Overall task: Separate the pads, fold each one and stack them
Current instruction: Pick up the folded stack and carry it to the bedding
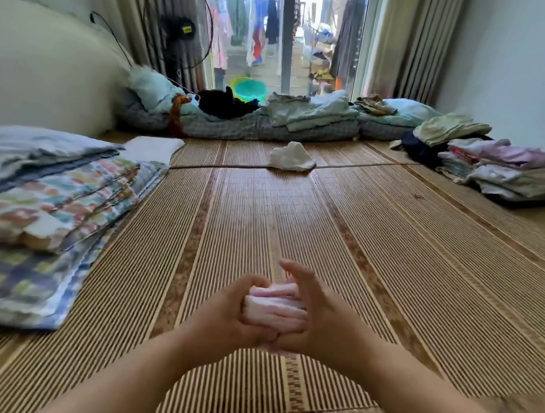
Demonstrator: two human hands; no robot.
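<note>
A small bundle of pads [274,309] is held low in the middle of the view, just above the woven mat [372,242]. The bundle is pale pink and white, soft and layered, with rounded folded edges stacked like thin cushions. It is clasped from both sides: the left hand [229,313] is curled closed around its left end, thumb over the top, and the right hand [322,314] is pressed against its right side with the fingers partly spread and the index finger raised. The 2 hands are touching beneath the bundle.

The mat is ribbed with fine straw-coloured slats and crossed lengthwise by darker brown patterned bands. Farther up the mat, a crumpled white cloth [291,158] is seen lying on a seam line, well apart from the hands. At the left, a pile of folded checked and pastel-patterned blankets [56,203] is laid flat, quilted and soft-edged. At the right, folded clothes [503,172] are stacked in pale tones along the wall.
</note>
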